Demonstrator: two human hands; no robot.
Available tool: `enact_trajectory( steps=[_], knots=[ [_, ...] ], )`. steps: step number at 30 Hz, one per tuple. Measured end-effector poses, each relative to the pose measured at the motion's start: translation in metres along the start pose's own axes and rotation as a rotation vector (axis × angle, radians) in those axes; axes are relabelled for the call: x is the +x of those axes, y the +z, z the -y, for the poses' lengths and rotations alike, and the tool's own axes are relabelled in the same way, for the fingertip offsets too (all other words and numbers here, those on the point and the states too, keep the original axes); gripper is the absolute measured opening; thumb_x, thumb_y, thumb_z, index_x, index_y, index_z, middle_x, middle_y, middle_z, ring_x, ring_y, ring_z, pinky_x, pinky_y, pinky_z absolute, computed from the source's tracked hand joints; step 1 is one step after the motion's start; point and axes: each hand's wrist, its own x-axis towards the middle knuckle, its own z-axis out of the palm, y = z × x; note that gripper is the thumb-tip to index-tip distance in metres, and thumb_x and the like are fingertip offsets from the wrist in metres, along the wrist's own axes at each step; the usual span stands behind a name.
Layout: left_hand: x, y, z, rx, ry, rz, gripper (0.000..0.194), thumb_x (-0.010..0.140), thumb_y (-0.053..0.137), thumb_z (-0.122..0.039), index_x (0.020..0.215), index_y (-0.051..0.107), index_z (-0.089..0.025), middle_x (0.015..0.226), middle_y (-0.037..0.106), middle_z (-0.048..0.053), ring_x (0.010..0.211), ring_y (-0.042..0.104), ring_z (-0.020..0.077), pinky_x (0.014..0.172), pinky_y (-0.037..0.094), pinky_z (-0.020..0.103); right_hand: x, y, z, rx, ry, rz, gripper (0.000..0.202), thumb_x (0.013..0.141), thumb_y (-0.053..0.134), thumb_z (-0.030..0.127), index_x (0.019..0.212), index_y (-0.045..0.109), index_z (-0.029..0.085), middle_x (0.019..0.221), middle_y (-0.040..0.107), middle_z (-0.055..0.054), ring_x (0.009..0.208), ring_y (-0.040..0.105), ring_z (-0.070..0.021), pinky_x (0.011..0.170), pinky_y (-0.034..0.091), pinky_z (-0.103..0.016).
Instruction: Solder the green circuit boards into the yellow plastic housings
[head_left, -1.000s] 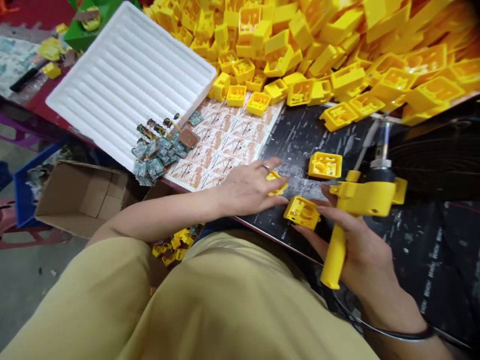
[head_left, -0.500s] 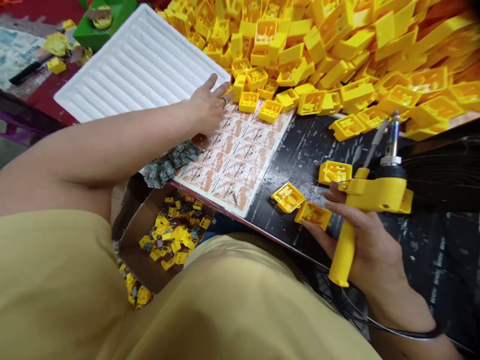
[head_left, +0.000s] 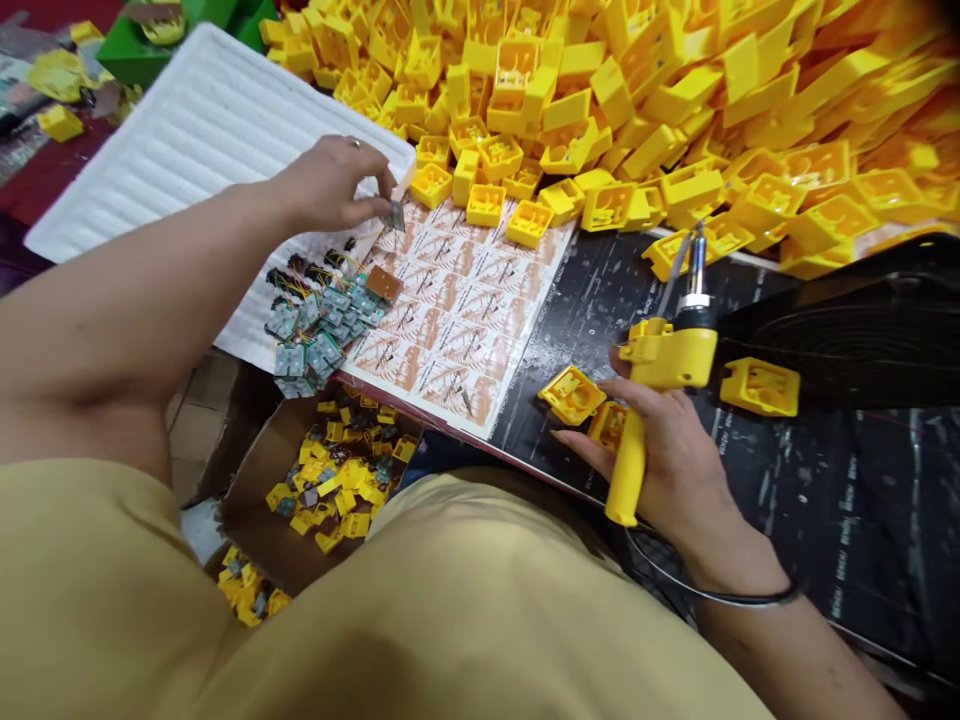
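Observation:
Between thumb and fingers, my left hand (head_left: 341,185) pinches a small grey-green circuit board (head_left: 394,215) above the edge of the patterned sheet (head_left: 465,290). Below that hand lies a cluster of wired green circuit boards (head_left: 322,325), with a brown board (head_left: 383,284) beside it. My right hand (head_left: 667,450) is wrapped round a yellow soldering gun (head_left: 671,358), its metal tip pointing away from me. Its thumb and a finger reach toward a yellow housing (head_left: 609,425), partly hidden by the handle. Another open housing (head_left: 572,394) sits just left of it, and one more (head_left: 761,388) lies to the right.
A large heap of yellow housings (head_left: 652,90) covers the back. A white ribbed tray (head_left: 187,130) lies at left, near a green container (head_left: 139,50). Below the table edge stands a cardboard box (head_left: 262,500) with yellow parts. A black object (head_left: 847,330) is at right.
My left hand has moved left and now holds a small board. My right hand and the soldering gun have shifted left, uncovering the housing at right. The view has shifted somewhat.

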Motion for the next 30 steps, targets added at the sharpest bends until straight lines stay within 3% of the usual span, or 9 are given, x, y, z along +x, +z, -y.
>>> enact_trajectory(
  steps=[5, 11, 13, 16, 19, 22, 26, 28, 30],
  knots=[
    [-0.013, -0.004, -0.030, -0.350, -0.116, -0.177, 0.028, 0.087, 0.057, -0.046, 0.091, 0.060, -0.019, 0.096, 0.069, 0.001, 0.079, 0.052, 0.0105, 0.081, 0.051, 0.039, 0.005, 0.014, 0.002, -0.060, -0.011, 0.006, 0.046, 0.085, 0.069, 0.032, 0.123, 0.048, 0.019, 0.090, 0.062, -0.007, 0.081, 0.062, -0.0236, 0.076, 0.054, -0.040],
    [-0.013, -0.019, -0.050, -0.832, -0.132, -0.301, 0.035, 0.091, 0.058, -0.046, 0.106, 0.056, -0.015, 0.096, 0.068, -0.001, 0.076, 0.052, 0.0067, 0.077, 0.054, 0.039, 0.001, 0.018, 0.001, -0.091, -0.020, 0.011, 0.041, 0.088, 0.065, 0.028, 0.124, 0.046, 0.024, 0.088, 0.063, -0.003, 0.083, 0.063, -0.0207, 0.081, 0.054, -0.037],
    [-0.005, -0.025, -0.056, -0.852, -0.055, -0.177, 0.042, 0.091, 0.060, -0.047, 0.111, 0.057, -0.010, 0.093, 0.068, 0.001, 0.076, 0.054, 0.0074, 0.077, 0.052, 0.040, -0.001, 0.017, 0.001, -0.137, -0.005, 0.004, 0.043, 0.087, 0.066, 0.032, 0.125, 0.047, 0.023, 0.086, 0.062, -0.003, 0.081, 0.063, -0.0222, 0.088, 0.051, -0.043],
    [0.017, -0.024, -0.081, -0.546, 0.101, 0.206, 0.044, 0.087, 0.063, -0.050, 0.106, 0.067, -0.011, 0.083, 0.070, 0.003, 0.071, 0.058, 0.0100, 0.075, 0.052, 0.038, -0.004, 0.017, 0.001, -0.176, 0.003, -0.003, 0.044, 0.087, 0.066, 0.030, 0.126, 0.048, 0.022, 0.087, 0.063, -0.005, 0.078, 0.061, -0.0221, 0.085, 0.050, -0.042],
    [0.033, -0.002, -0.124, -0.083, 0.331, 0.466, 0.016, 0.087, 0.061, -0.028, 0.094, 0.075, -0.024, 0.089, 0.074, -0.003, 0.074, 0.061, 0.0115, 0.073, 0.048, 0.028, -0.010, 0.015, -0.001, -0.155, -0.030, 0.006, 0.040, 0.088, 0.064, 0.023, 0.125, 0.049, 0.023, 0.086, 0.064, -0.003, 0.072, 0.060, -0.0188, 0.069, 0.050, -0.032],
    [0.024, 0.032, -0.165, 0.075, 0.583, 0.563, 0.024, 0.074, 0.067, -0.010, 0.085, 0.076, -0.029, 0.080, 0.073, -0.004, 0.075, 0.063, 0.0152, 0.075, 0.048, 0.028, -0.016, 0.008, -0.005, -0.112, -0.047, 0.020, 0.042, 0.088, 0.065, 0.025, 0.127, 0.048, 0.022, 0.090, 0.066, -0.004, 0.073, 0.063, -0.0177, 0.065, 0.051, -0.029],
    [-0.015, 0.058, -0.177, -0.102, 0.816, 0.451, 0.026, 0.068, 0.067, -0.006, 0.075, 0.073, -0.031, 0.087, 0.074, -0.003, 0.106, 0.064, 0.0231, 0.102, 0.042, 0.042, -0.024, -0.002, -0.012, -0.050, -0.093, 0.069, 0.046, 0.087, 0.067, 0.025, 0.128, 0.048, 0.024, 0.101, 0.069, -0.004, 0.084, 0.067, -0.0190, 0.074, 0.055, -0.032],
    [-0.030, 0.056, -0.168, -0.243, 0.689, 0.283, 0.025, 0.080, 0.059, -0.013, 0.092, 0.072, -0.030, 0.109, 0.072, -0.001, 0.116, 0.060, 0.0208, 0.105, 0.041, 0.040, -0.026, -0.008, -0.014, -0.029, -0.100, 0.064, 0.052, 0.084, 0.071, 0.027, 0.130, 0.047, 0.024, 0.102, 0.070, -0.005, 0.090, 0.068, -0.0217, 0.081, 0.056, -0.037],
    [-0.040, 0.050, -0.158, -0.304, 0.392, 0.076, 0.027, 0.089, 0.049, -0.022, 0.105, 0.069, -0.024, 0.114, 0.070, 0.004, 0.108, 0.063, 0.0186, 0.097, 0.046, 0.035, -0.027, -0.015, -0.014, -0.013, -0.081, 0.014, 0.059, 0.079, 0.076, 0.027, 0.131, 0.047, 0.023, 0.107, 0.070, -0.008, 0.095, 0.068, -0.0248, 0.083, 0.056, -0.040]
  ],
)
